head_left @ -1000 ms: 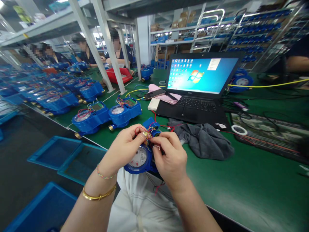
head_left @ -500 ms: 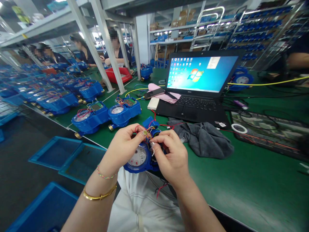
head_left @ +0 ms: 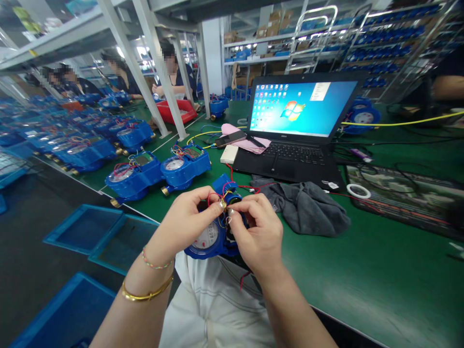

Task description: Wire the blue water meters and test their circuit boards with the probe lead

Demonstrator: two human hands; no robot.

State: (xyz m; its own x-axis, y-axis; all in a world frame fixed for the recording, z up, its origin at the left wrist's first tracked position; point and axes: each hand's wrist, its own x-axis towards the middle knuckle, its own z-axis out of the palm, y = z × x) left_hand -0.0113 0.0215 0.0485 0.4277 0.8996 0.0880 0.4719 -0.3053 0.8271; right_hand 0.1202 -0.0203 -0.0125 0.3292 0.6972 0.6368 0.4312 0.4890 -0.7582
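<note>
Pinching thin wires [head_left: 227, 194] between the fingertips of my left hand [head_left: 192, 217] and right hand [head_left: 258, 229], I have one blue water meter [head_left: 206, 241] at the green bench's [head_left: 326, 275] edge, over my lap. Its wires hang loose, so I judge the wiring unfinished. Two wired meters [head_left: 186, 167] stand beyond; farther ones blur past counting. I count one laptop [head_left: 300, 113], one grey cloth [head_left: 308, 210].
</note>
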